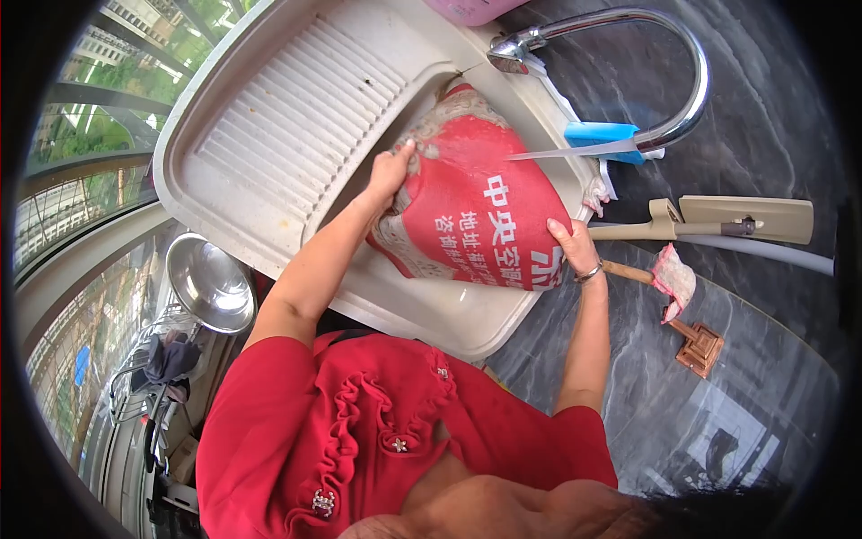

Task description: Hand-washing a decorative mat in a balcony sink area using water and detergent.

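A wet red mat [465,195] with white printed writing and a beige patterned border lies bunched over the bowl of a white laundry sink [431,313]. Its left edge is gripped by my left hand [392,168], thumb on top. At the lower right corner my right hand [576,246] holds the mat, a metal bracelet at the wrist. From the chrome gooseneck faucet [697,87] a stream of water [572,151] runs onto the mat's upper part. The mat hides most of the bowl and the fingers beneath it.
A ribbed washboard [303,114] forms the sink's left side. Right of the sink, a blue object [603,140], a beige long-handled tool [747,219] and a wooden stick with a cloth [673,279] lie by dark marble tile. A steel basin [211,283] stands left; a pink container [471,10] is behind.
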`<state>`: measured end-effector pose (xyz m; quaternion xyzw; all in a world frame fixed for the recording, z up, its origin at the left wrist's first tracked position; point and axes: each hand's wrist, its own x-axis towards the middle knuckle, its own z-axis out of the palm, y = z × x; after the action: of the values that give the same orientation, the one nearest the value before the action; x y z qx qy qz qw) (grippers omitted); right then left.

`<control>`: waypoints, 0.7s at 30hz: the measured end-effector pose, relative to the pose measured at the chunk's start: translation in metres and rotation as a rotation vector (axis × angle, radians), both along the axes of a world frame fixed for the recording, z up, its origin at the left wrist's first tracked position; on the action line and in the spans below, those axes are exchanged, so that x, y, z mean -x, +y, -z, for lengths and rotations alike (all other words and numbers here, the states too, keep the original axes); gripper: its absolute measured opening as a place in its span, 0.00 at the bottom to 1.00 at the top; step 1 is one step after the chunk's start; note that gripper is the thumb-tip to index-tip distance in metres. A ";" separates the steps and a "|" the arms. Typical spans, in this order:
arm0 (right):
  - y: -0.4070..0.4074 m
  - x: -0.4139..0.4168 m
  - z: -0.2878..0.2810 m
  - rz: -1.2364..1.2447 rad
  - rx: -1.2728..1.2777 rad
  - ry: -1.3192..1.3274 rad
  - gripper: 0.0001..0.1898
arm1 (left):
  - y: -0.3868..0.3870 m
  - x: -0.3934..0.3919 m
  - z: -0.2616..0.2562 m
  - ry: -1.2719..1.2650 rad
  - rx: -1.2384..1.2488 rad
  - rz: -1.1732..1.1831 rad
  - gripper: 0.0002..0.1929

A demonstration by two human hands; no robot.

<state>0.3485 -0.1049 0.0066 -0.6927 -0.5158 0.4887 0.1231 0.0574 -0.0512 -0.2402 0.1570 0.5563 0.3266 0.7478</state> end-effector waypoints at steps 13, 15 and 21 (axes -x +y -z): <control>0.077 0.071 0.154 -0.343 0.163 -0.422 0.46 | -0.079 -0.015 0.011 0.824 -0.877 0.977 0.10; 0.056 0.081 0.180 -0.415 0.124 -0.579 0.46 | -0.086 -0.008 0.021 0.960 -0.839 1.112 0.12; 0.012 0.128 0.203 -0.524 -0.065 -0.816 0.35 | -0.052 0.015 -0.010 0.819 -0.584 1.307 0.33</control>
<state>0.2208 -0.0927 -0.1959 -0.6706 -0.6941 0.1753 -0.1946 0.0420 -0.1027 -0.2301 0.7437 0.4742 -0.1259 0.4541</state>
